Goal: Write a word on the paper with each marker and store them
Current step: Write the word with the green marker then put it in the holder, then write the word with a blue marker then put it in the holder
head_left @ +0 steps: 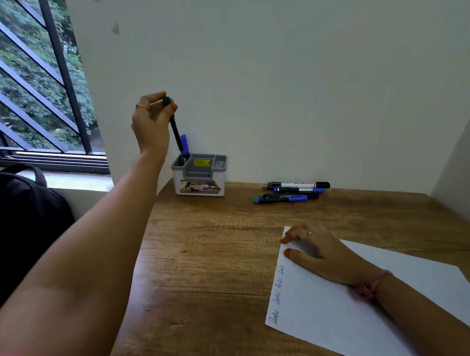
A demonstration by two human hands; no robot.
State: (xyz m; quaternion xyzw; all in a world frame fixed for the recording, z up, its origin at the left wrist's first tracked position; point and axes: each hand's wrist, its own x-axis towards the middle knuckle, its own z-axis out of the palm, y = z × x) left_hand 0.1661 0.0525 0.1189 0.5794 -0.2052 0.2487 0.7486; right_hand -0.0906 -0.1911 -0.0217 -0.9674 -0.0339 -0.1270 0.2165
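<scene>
My left hand is raised over the grey desk organiser and pinches the green cap end of a dark marker. The marker hangs nearly upright with its lower end inside the organiser's left compartment. A blue-capped marker stands in that same compartment. My right hand lies flat on the white paper, fingers spread near its top left corner. Several short handwritten words run along the paper's left edge in green and blue ink. Several more markers lie in a pile on the table by the wall.
The wooden table meets a white wall behind and another wall at the right. A dark backpack sits left of the table under a barred window.
</scene>
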